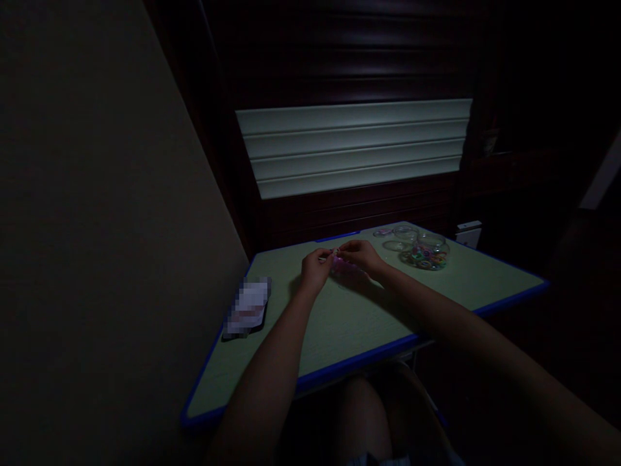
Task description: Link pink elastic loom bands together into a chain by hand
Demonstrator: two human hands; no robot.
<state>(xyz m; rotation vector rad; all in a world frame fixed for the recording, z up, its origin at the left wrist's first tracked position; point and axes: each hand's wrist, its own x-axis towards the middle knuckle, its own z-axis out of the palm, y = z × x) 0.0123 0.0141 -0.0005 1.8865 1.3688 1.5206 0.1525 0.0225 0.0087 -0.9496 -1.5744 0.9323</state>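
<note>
Bare forearms (272, 362) stretch over a pale green table with blue edging (330, 336). The left hand (315, 272) and right hand (365, 254) meet, fingertips pinched narrow on a small translucent pink item (339, 264), partly hidden by fingers. Right of the right hand sits a clear round container of multicoloured rings (431, 254), with clear round pieces (406, 233) just beside it. Left of the left hand lies a flat, pixelated rectangular object (250, 305).

Dark slatted wood with pale slats (356, 147) rises behind a blue-edged table (334, 330).
</note>
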